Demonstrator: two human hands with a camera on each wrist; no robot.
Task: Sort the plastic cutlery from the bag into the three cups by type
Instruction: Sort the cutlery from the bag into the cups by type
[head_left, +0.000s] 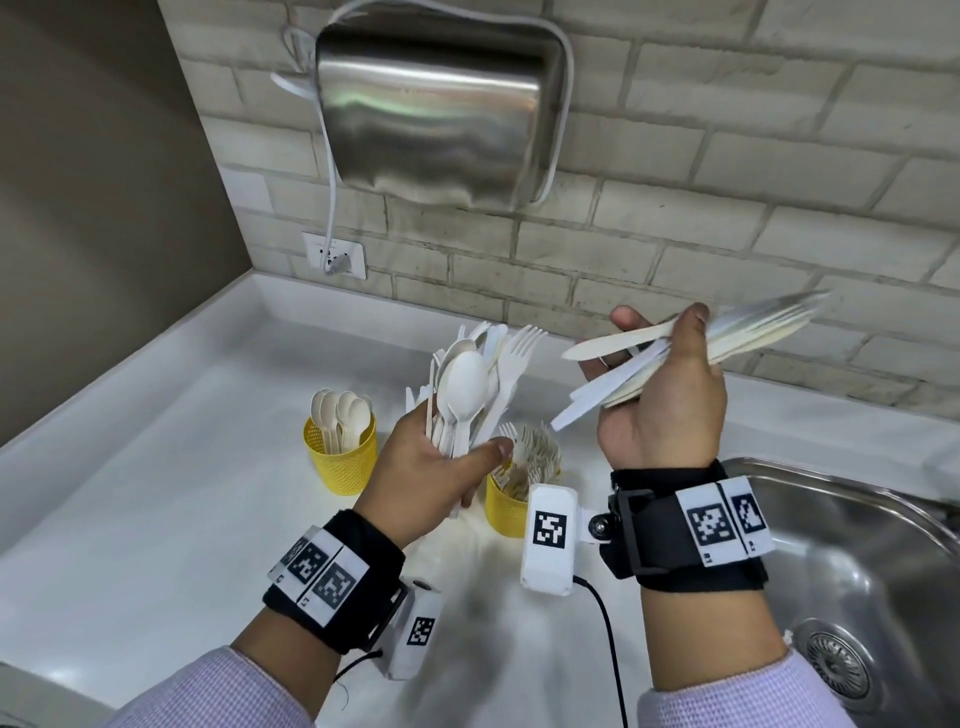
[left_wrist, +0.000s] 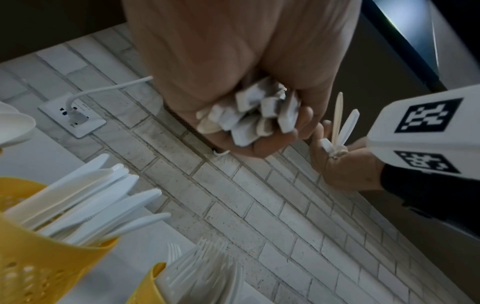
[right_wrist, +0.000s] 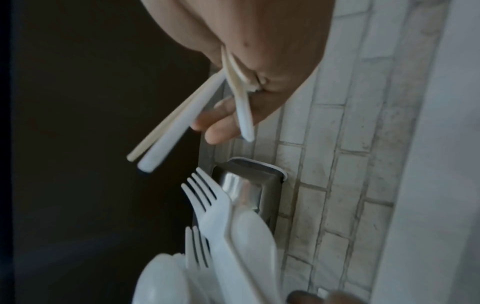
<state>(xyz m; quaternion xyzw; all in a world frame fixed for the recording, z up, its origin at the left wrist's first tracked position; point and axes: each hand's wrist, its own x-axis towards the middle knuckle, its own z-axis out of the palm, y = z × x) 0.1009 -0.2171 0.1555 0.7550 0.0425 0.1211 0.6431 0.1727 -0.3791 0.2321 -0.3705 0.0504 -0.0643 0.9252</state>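
My left hand grips a mixed bundle of white spoons, forks and knives upright by the handles, whose ends show in the left wrist view. My right hand, raised to the right, holds a fan of white knives, which also shows in the right wrist view as knives. On the counter, one yellow cup holds spoons and a second cup holds forks. A third yellow cup holds knives; the left hand hides it in the head view. No bag is in view.
A steel sink lies at the right of the white counter. A metal box hangs on the tiled wall, and its cable runs to a wall socket. A dark wall closes the left side.
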